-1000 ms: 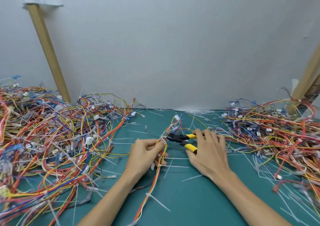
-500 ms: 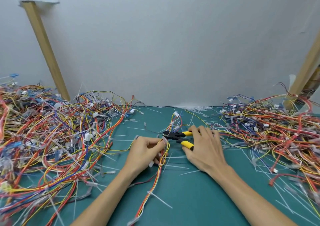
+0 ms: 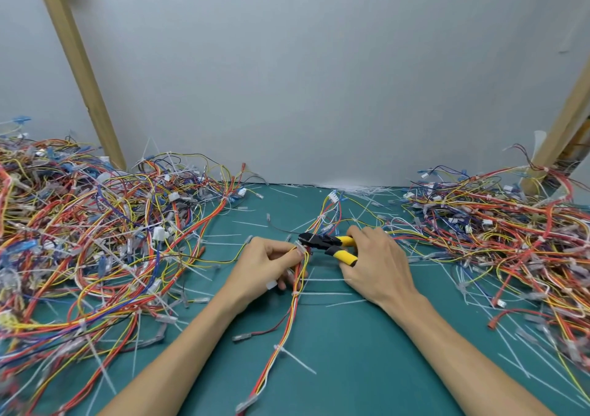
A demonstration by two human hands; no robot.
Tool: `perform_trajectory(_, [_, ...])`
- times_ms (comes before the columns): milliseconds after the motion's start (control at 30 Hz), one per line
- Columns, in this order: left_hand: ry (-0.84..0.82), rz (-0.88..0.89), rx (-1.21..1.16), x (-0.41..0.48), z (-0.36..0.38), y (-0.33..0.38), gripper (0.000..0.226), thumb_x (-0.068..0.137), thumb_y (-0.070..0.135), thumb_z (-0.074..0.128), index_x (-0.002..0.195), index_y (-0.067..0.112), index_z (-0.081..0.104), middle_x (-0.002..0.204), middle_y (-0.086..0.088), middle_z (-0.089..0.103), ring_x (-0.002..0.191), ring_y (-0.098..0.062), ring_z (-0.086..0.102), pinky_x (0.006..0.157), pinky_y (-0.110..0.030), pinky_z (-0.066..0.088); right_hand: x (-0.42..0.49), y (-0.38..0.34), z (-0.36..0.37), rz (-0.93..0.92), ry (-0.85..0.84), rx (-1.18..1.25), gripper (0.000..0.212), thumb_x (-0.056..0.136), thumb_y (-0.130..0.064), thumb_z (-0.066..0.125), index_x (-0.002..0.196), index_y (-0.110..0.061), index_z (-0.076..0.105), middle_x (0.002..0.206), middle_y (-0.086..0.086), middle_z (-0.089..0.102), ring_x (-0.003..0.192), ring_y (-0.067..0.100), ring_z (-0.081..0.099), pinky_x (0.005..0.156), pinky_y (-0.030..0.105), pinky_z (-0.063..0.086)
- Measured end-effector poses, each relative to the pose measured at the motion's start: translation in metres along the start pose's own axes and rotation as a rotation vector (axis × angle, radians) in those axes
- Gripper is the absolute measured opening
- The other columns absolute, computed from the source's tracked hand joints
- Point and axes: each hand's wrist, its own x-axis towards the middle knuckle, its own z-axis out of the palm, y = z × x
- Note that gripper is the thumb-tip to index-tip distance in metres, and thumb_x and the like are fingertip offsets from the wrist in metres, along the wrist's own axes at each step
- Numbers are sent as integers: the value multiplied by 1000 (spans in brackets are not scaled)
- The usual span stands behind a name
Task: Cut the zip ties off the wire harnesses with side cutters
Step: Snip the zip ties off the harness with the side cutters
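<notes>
We read this as a wiring workshop bench. A green cutting mat (image 3: pixel 351 367) covers the worktop, backed by a plain grey wall (image 3: pixel 319 80) with bare timber posts (image 3: pixel 79 70) leaning at either side. Heaps of coloured wire harnesses (image 3: pixel 95 240) crowd both edges. Cut white zip ties (image 3: pixel 329 279) litter the mat. Yellow-handled side cutters (image 3: pixel 329 244) are in use.

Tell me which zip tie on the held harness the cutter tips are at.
The zip tie pinched in the left hand, where the side cutters in the right hand point. The other zip ties sit lower on the harness, untouched.
</notes>
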Motion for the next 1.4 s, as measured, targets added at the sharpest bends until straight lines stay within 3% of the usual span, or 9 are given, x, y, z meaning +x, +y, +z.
perform_trajectory(100, [-18, -22, -33, 0, 0, 2, 30, 95, 11, 58, 66, 9, 64, 66, -12, 71, 46, -14, 61, 41, -20, 42, 1, -1, -3, 23, -18, -14, 28, 73, -52, 50, 71, -26, 40, 70, -5, 57, 70, 26, 51, 56, 31, 28])
perform_trajectory(233, [-86, -60, -48, -1, -2, 5, 20, 93, 14, 61, 82, 0, 68, 58, -10, 66, 39, -19, 59, 37, -21, 36, 1, -5, -4, 30, -62, -16, 31, 73, -52, 53, 70, -25, 40, 73, -4, 62, 74, 27, 60, 55, 31, 30])
perform_trajectory(400, [-127, -50, -44, -1, -5, 4, 31, 82, 28, 58, 82, -1, 69, 53, -3, 63, 41, -20, 60, 40, -21, 38, 0, -6, -5, 1, -82, 18, 27, 70, -50, 49, 70, -24, 40, 65, -7, 48, 65, 24, 45, 55, 31, 28])
perform_trajectory(533, [-110, -37, -7, 2, 1, -1, 24, 82, 27, 56, 84, 7, 70, 73, -5, 74, 46, -21, 62, 43, -21, 41, 0, -3, -5, 36, -82, 1, 28, 72, -48, 56, 69, -24, 42, 56, -10, 35, 62, 24, 41, 54, 31, 27])
perform_trajectory(667, [-136, -57, 9, 5, 3, -2, 27, 100, 17, 48, 101, -4, 64, 88, -4, 77, 47, -14, 61, 43, -20, 42, 2, -4, -1, 92, -76, -4, 29, 74, -46, 61, 69, -23, 45, 58, -8, 41, 68, 30, 53, 56, 31, 33])
perform_trajectory(967, [-172, -131, -203, 8, -5, 7, 34, 100, 10, 35, 114, -15, 55, 98, -6, 76, 60, -13, 64, 48, -18, 44, 4, -6, -2, 115, -56, 27, 28, 79, -44, 62, 77, -25, 41, 78, -5, 60, 79, 29, 59, 60, 32, 34])
perform_trajectory(1133, [-210, -173, -571, 7, 1, 7, 16, 98, 9, 45, 91, 4, 59, 99, -15, 72, 70, -18, 68, 56, -21, 50, 3, -6, -1, 60, -27, 115, 28, 79, -39, 61, 76, -24, 38, 72, -3, 52, 70, 32, 52, 55, 33, 29])
perform_trajectory(1233, [-152, -97, -587, 7, 5, 0, 9, 97, 5, 46, 97, 4, 55, 83, -6, 70, 67, -13, 64, 68, -23, 51, 2, -6, 0, 27, -22, 110, 27, 80, -39, 62, 81, -27, 38, 75, -2, 54, 68, 31, 50, 55, 33, 27])
perform_trajectory(1400, [-102, -23, -529, 4, 7, -5, 12, 97, -2, 44, 108, -1, 51, 93, -16, 63, 74, -15, 66, 70, -23, 54, -1, -7, 0, 6, -35, 85, 31, 78, -38, 62, 83, -27, 33, 75, -7, 46, 64, 27, 40, 55, 32, 26])
